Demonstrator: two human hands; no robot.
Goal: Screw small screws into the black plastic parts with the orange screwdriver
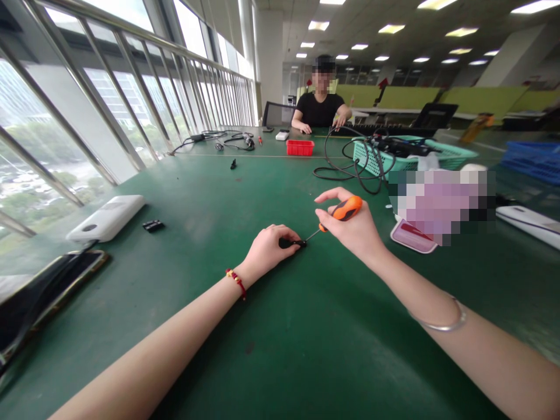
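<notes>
My left hand (270, 249) rests on the green table (280, 326) and pinches a small black part (299, 242) between thumb and fingers. Much of that part is hidden by the fingers, so its kind does not show. In my right hand (352, 230) is a screwdriver (349, 208) with an orange and black handle, held tilted. Its thin metal shaft slopes down to the left, and the tip meets or nearly meets the black part. The index finger of the right hand is lifted off the handle.
Left lie a white power bank (109, 217), a phone (48, 297) and a small black piece (153, 226). A red tray (300, 147) stands farther back. Cables hang from a turquoise basket (455, 153) at right, behind a pink-cased item (413, 234). A person (321, 109) sits opposite.
</notes>
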